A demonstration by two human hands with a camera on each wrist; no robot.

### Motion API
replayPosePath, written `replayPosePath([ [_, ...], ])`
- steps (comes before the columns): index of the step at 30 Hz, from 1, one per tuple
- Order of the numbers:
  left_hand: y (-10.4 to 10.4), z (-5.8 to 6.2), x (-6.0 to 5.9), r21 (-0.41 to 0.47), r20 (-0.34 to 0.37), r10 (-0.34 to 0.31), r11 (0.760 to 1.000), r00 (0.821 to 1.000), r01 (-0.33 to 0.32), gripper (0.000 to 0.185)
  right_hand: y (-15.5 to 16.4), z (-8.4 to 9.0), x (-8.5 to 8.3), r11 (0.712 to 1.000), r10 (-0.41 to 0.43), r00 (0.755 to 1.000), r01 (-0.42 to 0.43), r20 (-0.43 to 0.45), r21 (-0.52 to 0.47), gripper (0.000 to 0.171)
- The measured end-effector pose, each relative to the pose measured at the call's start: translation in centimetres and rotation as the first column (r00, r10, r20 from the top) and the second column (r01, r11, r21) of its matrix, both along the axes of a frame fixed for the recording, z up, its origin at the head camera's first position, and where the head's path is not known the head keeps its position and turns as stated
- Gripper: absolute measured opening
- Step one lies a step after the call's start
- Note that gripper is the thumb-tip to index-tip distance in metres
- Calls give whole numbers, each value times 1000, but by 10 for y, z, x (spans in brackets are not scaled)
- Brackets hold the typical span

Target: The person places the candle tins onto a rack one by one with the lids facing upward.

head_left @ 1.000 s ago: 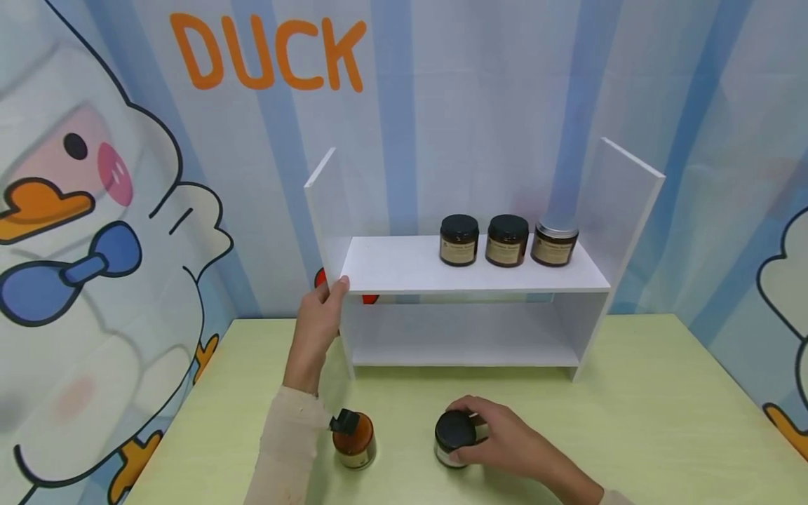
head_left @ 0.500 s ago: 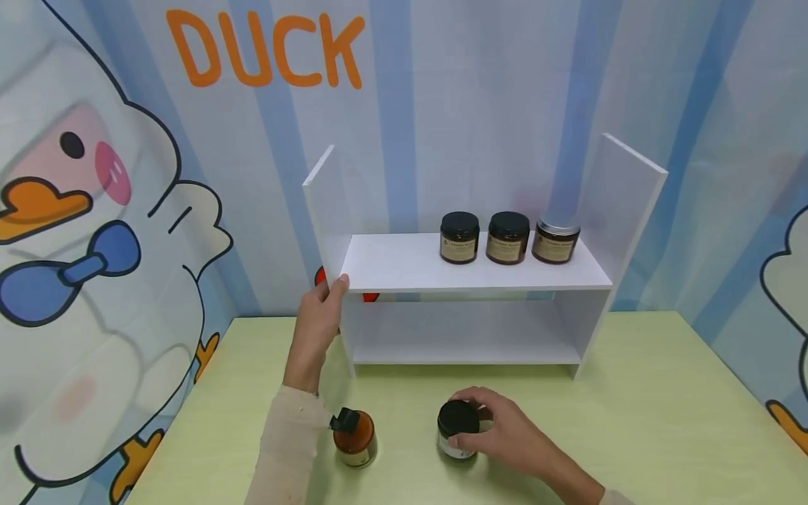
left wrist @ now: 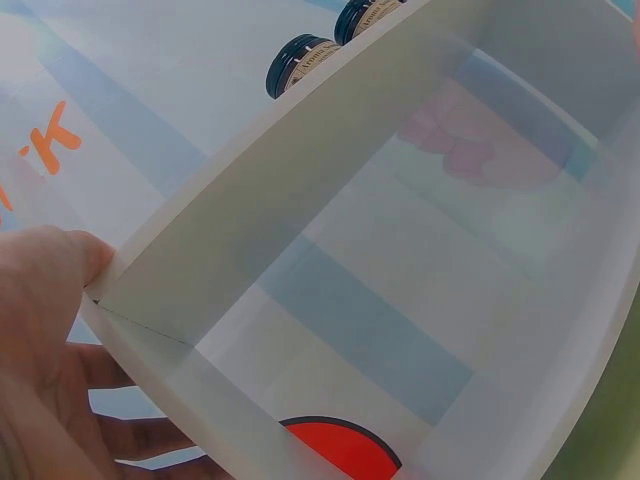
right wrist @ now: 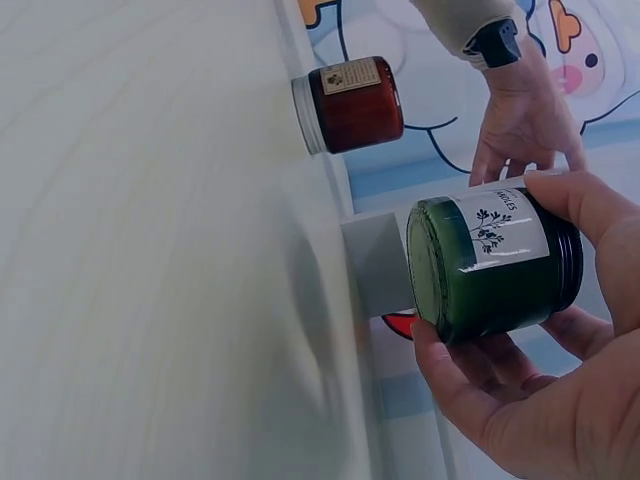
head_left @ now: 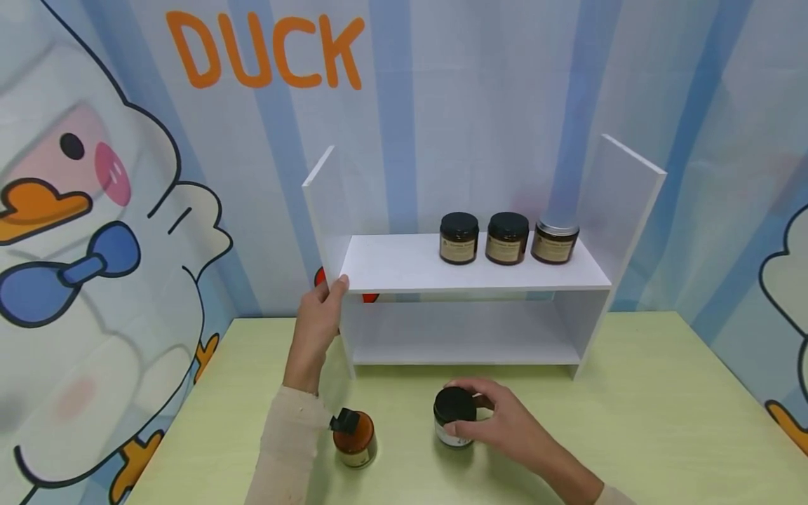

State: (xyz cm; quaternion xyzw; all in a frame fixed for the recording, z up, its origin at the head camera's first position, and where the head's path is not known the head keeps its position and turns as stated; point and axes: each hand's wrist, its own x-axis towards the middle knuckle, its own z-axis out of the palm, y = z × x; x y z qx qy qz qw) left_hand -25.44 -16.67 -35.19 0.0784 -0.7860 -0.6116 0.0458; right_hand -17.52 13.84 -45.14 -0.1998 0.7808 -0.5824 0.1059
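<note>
My right hand grips a dark green jar with a black lid and a white label, lifted just off the pale green table. In the right wrist view the green jar lies between my thumb and fingers, its base clear of the table. My left hand holds the left side panel of a white shelf unit, thumb on the front edge. The left wrist view shows my left hand wrapped round the shelf unit panel. An orange-red jar stands beside my left forearm.
Three dark jars stand in a row at the right of the upper shelf. The lower shelf compartment holds nothing. A cartoon duck backdrop walls the table at the back and left.
My right hand has raised the green jar slightly and shifted it a little toward the shelf. My left hand has stayed on the shelf panel.
</note>
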Motion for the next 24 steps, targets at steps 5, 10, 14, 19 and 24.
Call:
replayPosePath([
  [5, 0, 1, 1, -3, 10, -2, 1000, 1000, 2, 71, -2, 5, -1, 1000, -7, 1000, 7, 23, -14, 56],
  [10, 0, 3, 1, -13, 13, -1, 1000, 1000, 1, 72, -4, 12, -2, 1000, -18, 1000, 18, 25, -20, 53],
  [14, 0, 3, 0, -12, 5, -3, 1000, 1000, 3, 72, -6, 21, -2, 1000, -19, 1000, 20, 15, -23, 52],
  [19, -1, 2, 0, 2, -5, -10, 1000, 1000, 10, 71, -7, 31, -5, 999, -8, 1000, 8, 12, -35, 51],
  [24, -1, 0, 0, 3, -5, -12, 1000, 1000, 12, 71, -9, 37, -7, 999, -42, 999, 43, 33, -33, 53],
])
